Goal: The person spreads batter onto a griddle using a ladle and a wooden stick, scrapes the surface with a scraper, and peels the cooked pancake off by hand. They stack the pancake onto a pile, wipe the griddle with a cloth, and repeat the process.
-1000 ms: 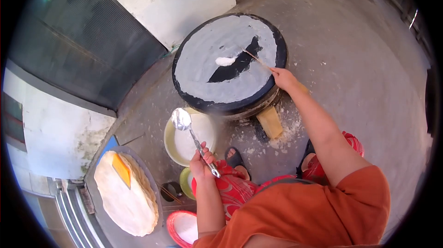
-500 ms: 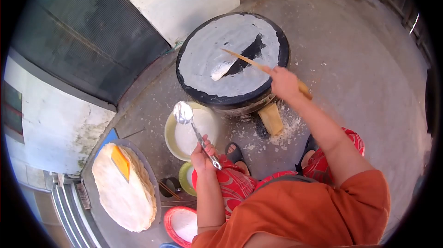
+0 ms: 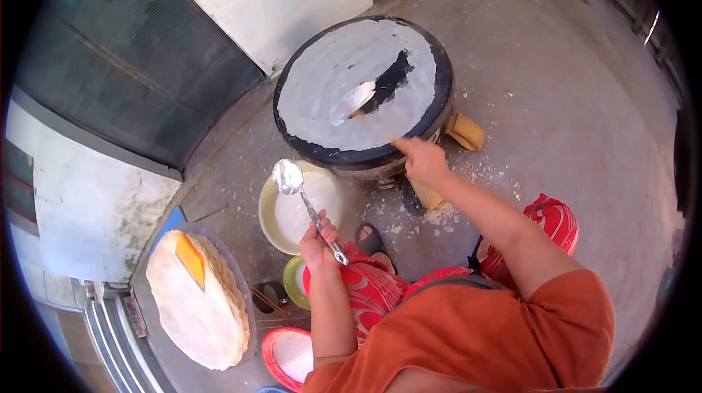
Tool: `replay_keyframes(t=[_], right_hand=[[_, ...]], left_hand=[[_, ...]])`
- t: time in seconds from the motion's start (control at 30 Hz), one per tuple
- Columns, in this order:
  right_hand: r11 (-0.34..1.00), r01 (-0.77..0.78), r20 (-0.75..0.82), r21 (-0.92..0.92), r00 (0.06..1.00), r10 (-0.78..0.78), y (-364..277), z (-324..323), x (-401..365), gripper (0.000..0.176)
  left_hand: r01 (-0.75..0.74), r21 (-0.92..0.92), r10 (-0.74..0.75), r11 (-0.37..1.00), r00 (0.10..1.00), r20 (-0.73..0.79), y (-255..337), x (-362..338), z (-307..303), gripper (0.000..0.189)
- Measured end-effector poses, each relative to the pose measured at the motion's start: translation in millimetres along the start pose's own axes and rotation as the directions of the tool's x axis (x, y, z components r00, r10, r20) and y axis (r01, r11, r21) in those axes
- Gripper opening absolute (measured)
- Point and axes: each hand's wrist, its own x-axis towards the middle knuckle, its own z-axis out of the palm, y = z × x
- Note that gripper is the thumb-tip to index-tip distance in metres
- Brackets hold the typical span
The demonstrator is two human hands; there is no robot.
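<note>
My left hand (image 3: 319,244) grips a metal ladle (image 3: 311,214) by its handle; the ladle's bowl, coated with white batter, hangs over a pale basin. My right hand (image 3: 426,165) is closed around a thin wooden batter spreader (image 3: 379,131), blurred by motion, reaching over the round griddle (image 3: 447,80). A grey-white sheet of batter (image 3: 322,71) covers most of the black surface. A dark bare strip (image 3: 391,78) runs across its middle. At the strip's left end sits a thicker white lump of batter (image 3: 362,93), close to the spreader's tip.
The pale basin (image 3: 265,210) holds white batter or flour. A stack of flat round breads (image 3: 190,305) lies at left, with a yellow scraper (image 3: 191,261) on top. A green bowl (image 3: 290,283) and red basin (image 3: 270,353) stand by my leg. Wooden blocks (image 3: 466,132) sit beside the griddle.
My right hand has moved left and down, bringing the spreader's tip to the lower left end of the bare strip. The batter lump has shifted up and right. My left hand holds nearly still.
</note>
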Motion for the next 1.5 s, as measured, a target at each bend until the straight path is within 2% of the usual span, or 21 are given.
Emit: replay_keyframes(t=[0.07, 0.1, 0.13, 0.23, 0.3, 0.33, 0.4, 0.43, 0.53, 0.6, 0.73, 0.8, 0.87, 0.93, 1.07, 1.13, 1.17, 1.23, 1.4, 1.47, 1.5], right_hand=[[0.965, 0.249, 0.048, -0.078, 0.968, -0.246, 3.5, 9.4, -14.8, 0.045], [0.956, 0.262, -0.018, -0.133, 0.963, -0.267, 26.4, 17.7, -9.0, 0.045], [0.963, 0.117, 0.045, -0.244, 0.993, -0.109, 35.5, 10.7, 3.5, 0.044], [0.951, 0.006, 0.005, -0.310, 1.000, -0.004, 52.3, -12.2, 30.7, 0.045], [0.980, -0.190, 0.052, -0.055, 0.980, 0.193, 51.1, -15.3, 40.5, 0.045], [0.980, -0.192, 0.046, -0.054, 0.980, 0.195, 46.9, -13.3, 34.8, 0.045], [0.998, -0.007, -0.012, 0.059, 1.000, 0.007, 33.9, -4.4, 7.5, 0.047], [0.999, 0.001, 0.189, -0.053, 0.982, 0.009, 30.2, -13.2, 3.0, 0.047], [0.980, -0.075, 0.030, -0.183, 0.996, 0.082, 80.4, -2.4, 21.6, 0.048], [0.958, -0.107, 0.017, -0.266, 0.993, 0.116, 84.4, -21.9, 38.6, 0.047], [0.963, -0.268, 0.040, -0.015, 0.962, 0.269, 66.0, -32.2, 36.1, 0.047], [0.995, -0.093, 0.096, 0.029, 0.991, 0.090, 56.8, -25.5, 15.0, 0.046], [0.997, -0.042, 0.138, -0.069, 0.989, 0.051, 73.7, -21.6, 16.1, 0.046], [0.943, -0.132, 0.028, -0.306, 0.989, 0.148, 98.3, -23.8, 33.9, 0.046], [0.922, -0.252, 0.020, -0.295, 0.963, 0.269, 113.3, -34.6, 57.7, 0.043], [0.913, -0.395, 0.126, -0.103, 0.905, 0.406, 109.5, -35.7, 60.2, 0.036], [0.914, -0.393, 0.123, -0.102, 0.907, 0.403, 115.8, -32.8, 63.1, 0.036], [0.924, -0.350, 0.058, 0.152, 0.937, 0.345, 136.4, -24.0, 64.7, 0.034], [0.861, -0.478, 0.124, 0.175, 0.878, 0.462, 183.4, -25.1, 90.7, 0.029], [0.840, -0.447, 0.348, 0.307, 0.875, 0.338, 192.5, -30.2, 92.4, 0.028], [0.842, -0.444, 0.348, 0.306, 0.876, 0.335, 197.9, -30.2, 93.1, 0.028]], left_hand=[[0.002, -0.013, -0.002, 1.000, 1.000, -0.010, 0.5, 2.8, -1.6, 0.031], [0.001, -0.009, -0.002, 1.000, 1.000, -0.016, 0.6, 3.3, -2.4, 0.031], [0.011, -0.007, -0.011, 1.000, 1.000, -0.006, 0.3, 3.3, -2.7, 0.031], [0.032, -0.014, -0.032, 0.999, 0.999, -0.017, -1.2, 0.8, -2.2, 0.031], [0.037, -0.023, -0.037, 0.999, 0.999, -0.018, -2.1, 1.9, 1.8, 0.031], [0.034, -0.034, -0.035, 0.999, 0.999, -0.026, -2.1, 1.8, 2.5, 0.031], [0.029, -0.043, -0.031, 0.999, 0.999, -0.035, -2.5, 1.6, 2.0, 0.031], [0.015, -0.029, -0.017, 0.999, 0.999, -0.039, -3.0, 2.6, 2.2, 0.031], [0.006, -0.005, -0.006, 1.000, 0.998, -0.055, -3.3, 3.3, 1.2, 0.031], [0.015, 0.004, -0.015, 1.000, 0.998, -0.060, -3.3, 2.5, 0.2, 0.031], [0.004, -0.018, -0.005, 1.000, 0.998, -0.056, -3.1, 6.5, 0.9, 0.031], [-0.005, -0.029, 0.004, 1.000, 0.999, -0.054, -3.3, 6.5, 0.5, 0.031], [-0.015, 0.007, 0.015, 1.000, 0.999, -0.052, -5.4, 5.1, 1.7, 0.031], [-0.002, 0.008, 0.003, 1.000, 0.999, -0.050, -4.9, 6.7, -0.2, 0.032], [0.018, -0.023, -0.019, 1.000, 0.998, -0.064, -4.6, 7.8, 0.7, 0.032], [0.003, -0.014, -0.004, 1.000, 0.998, -0.060, -5.2, 8.0, 0.1, 0.032], [-0.013, -0.008, 0.012, 1.000, 0.998, -0.061, -6.2, 9.1, 0.6, 0.032], [-0.011, -0.008, 0.011, 1.000, 0.999, -0.044, -8.3, 9.7, 1.5, 0.032], [0.014, 0.006, -0.014, 1.000, 0.999, -0.049, -7.8, 9.6, 2.8, 0.032], [0.003, 0.018, -0.002, 1.000, 0.998, -0.058, -8.4, 10.6, 1.5, 0.032], [0.002, 0.015, -0.001, 1.000, 0.998, -0.057, -9.6, 11.5, 1.7, 0.032]])
